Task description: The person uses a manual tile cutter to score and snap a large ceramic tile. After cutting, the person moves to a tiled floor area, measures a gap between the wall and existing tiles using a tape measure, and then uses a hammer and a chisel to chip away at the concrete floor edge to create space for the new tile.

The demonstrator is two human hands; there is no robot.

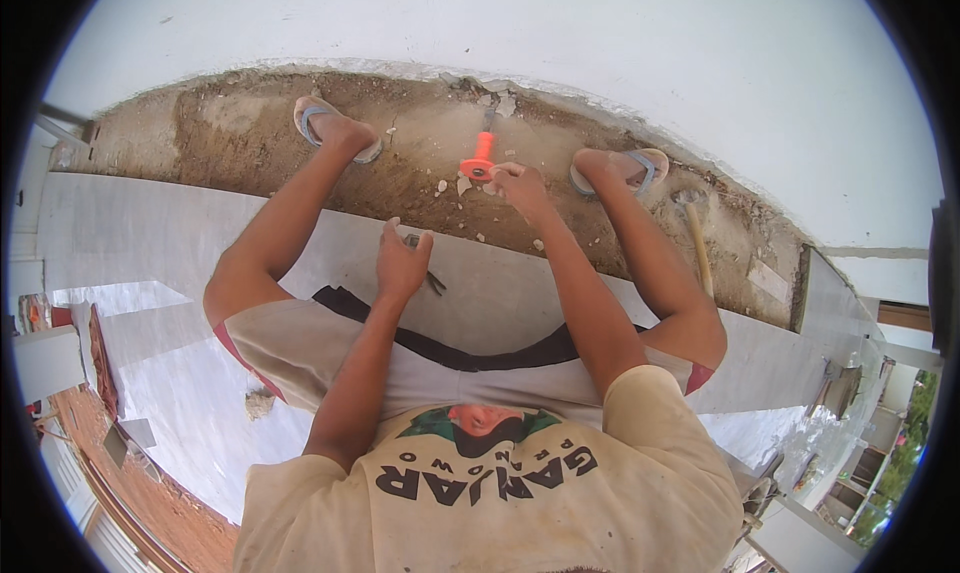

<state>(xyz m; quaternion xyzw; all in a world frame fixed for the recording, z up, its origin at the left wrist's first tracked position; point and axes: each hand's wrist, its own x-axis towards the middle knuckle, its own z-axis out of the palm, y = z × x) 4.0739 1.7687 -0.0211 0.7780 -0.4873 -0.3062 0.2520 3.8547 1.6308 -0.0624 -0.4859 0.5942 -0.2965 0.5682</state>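
My left hand hovers over the grey tile edge, thumb and fingers apart. Behind its thumb shows a small dark tool with two thin handles, perhaps pliers; whether the hand touches it I cannot tell. My right hand reaches to the dug strip, its fingers drawn together beside the guard of a chisel. What the fingertips pinch, if anything, is too small to make out. The chisel, with an orange grip and round guard, points its metal blade toward the white wall. Pale chips lie around the guard.
A hammer with a wooden handle lies right of my right foot. My sandalled feet stand on the bare dirt strip along the white wall. Grey floor tiles border the strip. A pale tile piece lies far right.
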